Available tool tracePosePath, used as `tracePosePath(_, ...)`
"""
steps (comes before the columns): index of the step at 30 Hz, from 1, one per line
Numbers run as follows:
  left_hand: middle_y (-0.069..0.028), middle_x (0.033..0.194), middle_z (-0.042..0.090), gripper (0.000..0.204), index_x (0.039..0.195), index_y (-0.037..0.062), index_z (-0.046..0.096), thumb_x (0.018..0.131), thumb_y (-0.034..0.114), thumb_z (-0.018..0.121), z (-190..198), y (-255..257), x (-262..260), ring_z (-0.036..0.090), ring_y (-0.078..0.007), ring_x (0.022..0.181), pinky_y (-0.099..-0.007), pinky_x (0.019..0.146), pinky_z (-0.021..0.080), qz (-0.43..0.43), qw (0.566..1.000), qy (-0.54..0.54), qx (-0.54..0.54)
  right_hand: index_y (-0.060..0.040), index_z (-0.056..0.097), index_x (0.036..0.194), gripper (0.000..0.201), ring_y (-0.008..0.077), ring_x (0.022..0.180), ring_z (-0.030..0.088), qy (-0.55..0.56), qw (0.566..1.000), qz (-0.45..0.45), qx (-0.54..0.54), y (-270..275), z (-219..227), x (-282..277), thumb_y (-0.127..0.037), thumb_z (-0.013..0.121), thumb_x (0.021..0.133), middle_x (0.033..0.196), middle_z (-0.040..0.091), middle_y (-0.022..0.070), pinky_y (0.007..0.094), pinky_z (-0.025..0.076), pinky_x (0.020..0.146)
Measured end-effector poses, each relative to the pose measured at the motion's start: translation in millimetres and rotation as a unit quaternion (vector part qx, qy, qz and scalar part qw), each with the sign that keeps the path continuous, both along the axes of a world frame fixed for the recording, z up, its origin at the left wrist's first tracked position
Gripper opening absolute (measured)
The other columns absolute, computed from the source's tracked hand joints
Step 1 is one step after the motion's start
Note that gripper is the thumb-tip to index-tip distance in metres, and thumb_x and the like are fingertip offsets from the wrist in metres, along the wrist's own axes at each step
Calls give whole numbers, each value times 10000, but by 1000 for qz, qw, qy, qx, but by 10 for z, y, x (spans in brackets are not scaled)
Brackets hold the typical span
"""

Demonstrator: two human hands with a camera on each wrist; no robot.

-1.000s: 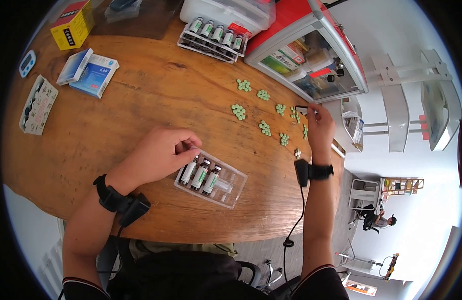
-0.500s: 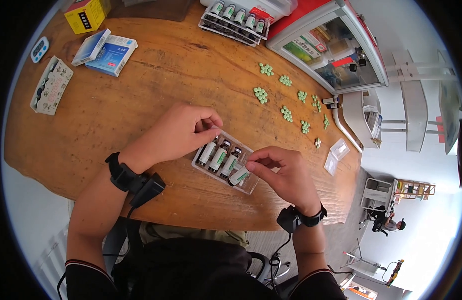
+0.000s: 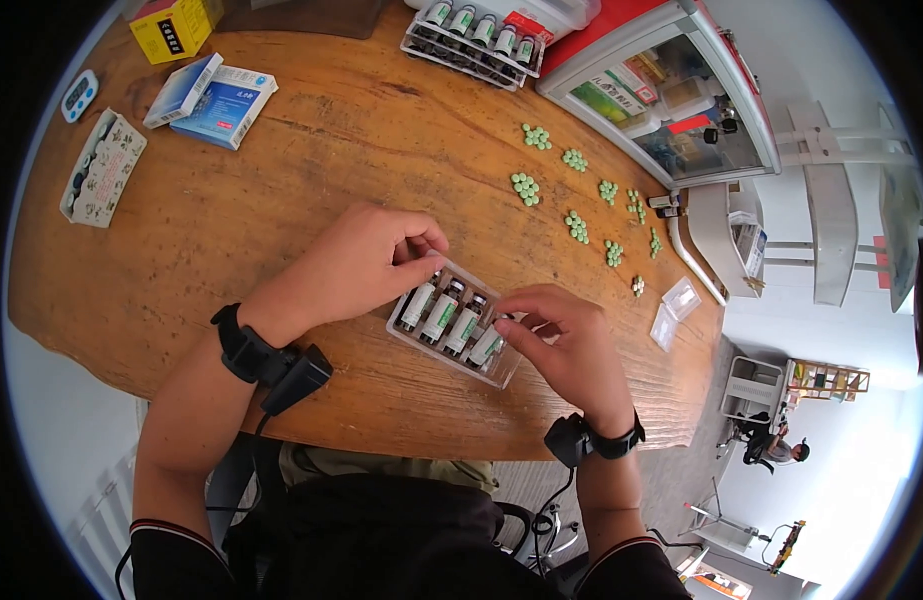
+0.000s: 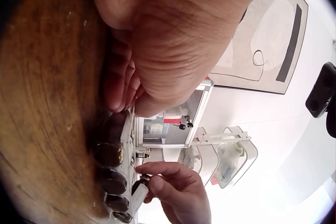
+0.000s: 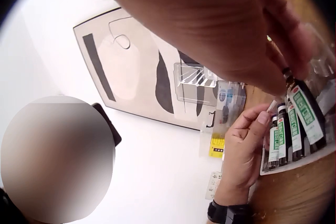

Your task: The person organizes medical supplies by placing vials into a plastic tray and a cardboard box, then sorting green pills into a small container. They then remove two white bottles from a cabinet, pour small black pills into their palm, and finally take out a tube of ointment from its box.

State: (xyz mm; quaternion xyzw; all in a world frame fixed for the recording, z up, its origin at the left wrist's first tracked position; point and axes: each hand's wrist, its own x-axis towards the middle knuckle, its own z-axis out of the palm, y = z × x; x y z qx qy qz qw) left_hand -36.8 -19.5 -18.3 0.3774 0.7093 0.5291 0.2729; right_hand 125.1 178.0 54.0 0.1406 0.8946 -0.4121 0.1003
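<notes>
Seen from above, two bare hands meet at a shallow, clear plastic tray (image 3: pixel 507 371) on a bench (image 3: pixel 281 170) of scratched, brown-grained wood. The left grip (image 3: pixel 366 262) pinches the tray's far left edge between thumb and fingers. The right grip (image 3: pixel 566 335) grasps the dark neck of one small glass vial (image 3: pixel 485 346), tilted, at the tray's right end. Between the two grips, three more dark vials (image 3: pixel 441 312) with white-and-green labels lie side by side in the tray, making four cylinders in all.

Beyond the right grip are nine clusters of small, round tablets: eight green (image 3: pixel 577 226) and one paler (image 3: pixel 638 286). To its right lies a glossy, clear plastic case (image 3: pixel 673 312). Well beyond the left grip, a clear rack (image 3: pixel 471 62) shows five vials in its upper row. Farther left are two blue-and-white cartons (image 3: pixel 221 108), one yellow box (image 3: pixel 173 30), one floral-print box (image 3: pixel 106 172) and one white timer (image 3: pixel 79 96).
</notes>
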Motion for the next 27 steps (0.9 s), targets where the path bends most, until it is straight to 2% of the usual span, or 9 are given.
tracePosePath(2,-38,736,675,148,1038,6,709,939,116,719,1,5,-2,588,-76,642,-243,575,463,-3,1000,-2,-10,-28,753,1035,165,237,746,715,70,995,-15,67,-46,54,31,-116,749,896,975,738,118,341,569,696)
tracePosePath(6,-36,734,671,146,1047,12,706,942,113,716,-20,11,14,584,-72,640,-242,573,458,3,1000,-18,0,-28,752,1007,147,263,759,718,59,997,-10,56,-66,93,94,-92,756,875,984,730,115,349,572,691)
tracePosePath(11,-22,748,661,156,1058,6,700,941,108,719,-4,6,13,572,-60,645,-236,577,452,-2,1000,-24,-14,-23,746,908,87,311,814,705,126,984,57,116,-156,-150,133,-71,755,837,967,718,113,374,570,725)
tracePosePath(18,3,796,651,170,1068,-7,697,941,104,719,81,93,34,545,-46,676,-227,599,452,-9,998,-55,-21,-20,742,895,93,311,822,700,136,981,34,131,-68,-118,144,-89,751,833,966,716,112,391,562,725)
tracePosePath(20,7,823,657,169,1067,-16,697,942,96,716,19,28,48,551,-43,697,-220,616,461,18,996,-73,-40,-20,741,917,112,314,819,697,130,985,71,93,-68,-153,116,-98,755,839,965,718,119,380,566,709)
tracePosePath(21,7,823,657,169,1067,-16,697,942,96,716,19,21,60,551,-43,697,-220,616,461,12,997,-70,-36,-20,741,917,112,314,819,697,132,984,65,98,-61,-176,122,-98,755,839,965,718,119,380,566,709)
tracePosePath(23,13,836,667,155,1059,-19,699,944,85,709,62,28,51,555,-43,698,-216,628,471,16,997,-57,-39,-28,740,930,91,289,816,710,144,989,-18,29,-6,-224,117,-90,737,864,959,725,111,362,570,694)
tracePosePath(24,13,836,667,155,1059,-19,699,944,85,709,60,31,50,555,-43,698,-216,628,471,12,998,-55,-34,-28,740,930,91,289,816,710,146,988,-21,34,70,-238,110,-90,737,864,959,725,111,362,570,694)
tracePosePath(27,12,846,676,146,1051,-24,701,946,77,704,54,37,56,561,-41,699,-215,634,478,21,998,-44,-30,-42,742,956,82,233,791,725,229,954,-152,119,465,-237,10,-86,704,898,960,732,101,340,566,683)
